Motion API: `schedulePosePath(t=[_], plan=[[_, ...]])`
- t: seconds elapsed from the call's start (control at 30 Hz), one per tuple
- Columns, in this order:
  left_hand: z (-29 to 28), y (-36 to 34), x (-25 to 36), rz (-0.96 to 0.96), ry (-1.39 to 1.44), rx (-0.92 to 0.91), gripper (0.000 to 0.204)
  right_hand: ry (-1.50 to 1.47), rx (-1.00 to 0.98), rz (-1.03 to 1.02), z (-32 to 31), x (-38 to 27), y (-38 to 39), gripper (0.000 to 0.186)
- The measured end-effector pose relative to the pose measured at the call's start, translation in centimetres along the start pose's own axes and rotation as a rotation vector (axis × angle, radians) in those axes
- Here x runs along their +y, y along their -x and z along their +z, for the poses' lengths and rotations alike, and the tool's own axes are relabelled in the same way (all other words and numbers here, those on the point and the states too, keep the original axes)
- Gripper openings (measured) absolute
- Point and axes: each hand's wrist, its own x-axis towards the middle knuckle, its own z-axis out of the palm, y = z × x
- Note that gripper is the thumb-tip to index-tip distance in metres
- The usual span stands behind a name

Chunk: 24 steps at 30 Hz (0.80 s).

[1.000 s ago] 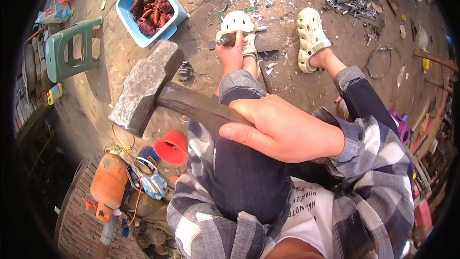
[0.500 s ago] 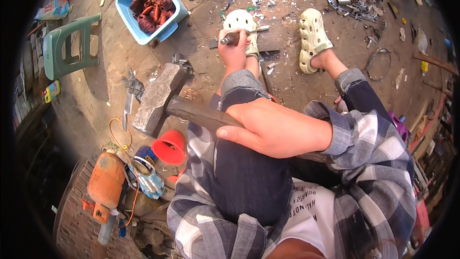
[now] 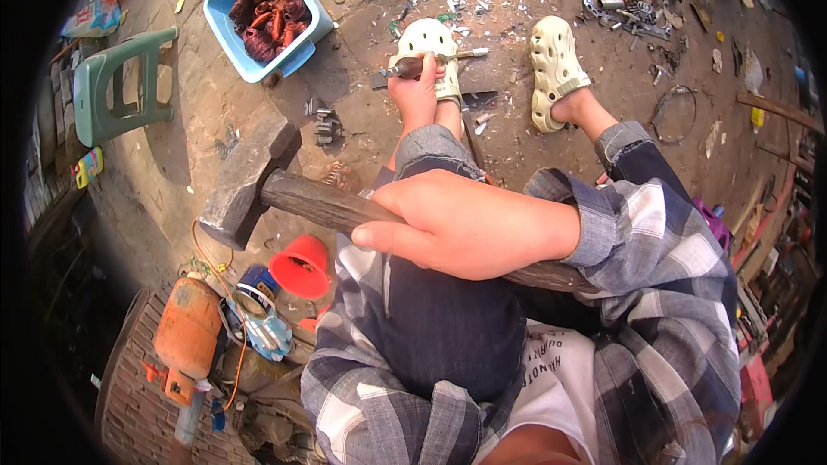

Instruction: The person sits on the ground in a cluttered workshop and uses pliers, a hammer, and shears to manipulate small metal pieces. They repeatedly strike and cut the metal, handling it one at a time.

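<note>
Head view: right hand [image 3: 469, 224] wraps the sledgehammer [image 3: 250, 179] handle, head raised to the left. Left hand [image 3: 416, 95] grips a chisel [image 3: 431, 62] ahead, its shaft lying crosswise over the foot.

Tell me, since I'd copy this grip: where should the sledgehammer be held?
Grip the sledgehammer mid-handle, from above, as the right hand does: the wooden shaft lies nearly level, and the heavy steel head overhangs to the left.

a blue tub [image 3: 226, 30] of reddish wire coils [image 3: 271, 9] is being flanked by a green stool [image 3: 112, 90]; a red funnel [image 3: 301, 265] is lying near an orange canister [image 3: 188, 331].
</note>
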Motion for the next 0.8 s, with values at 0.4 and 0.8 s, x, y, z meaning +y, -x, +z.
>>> schedulePosePath(t=[0.4, 0.8], plan=[[0.8, -0.5, -2.0, -0.023, -0.068, 0.026, 0.008, -0.083, 0.372, 0.393, -3.3, 4.0, 3.2, 0.038], [1.6, 0.3, 0.4, 0.170, -0.363, -0.149, 0.014, 0.129, 0.351, 0.359, -3.4, 5.6, -0.6, 0.049]])
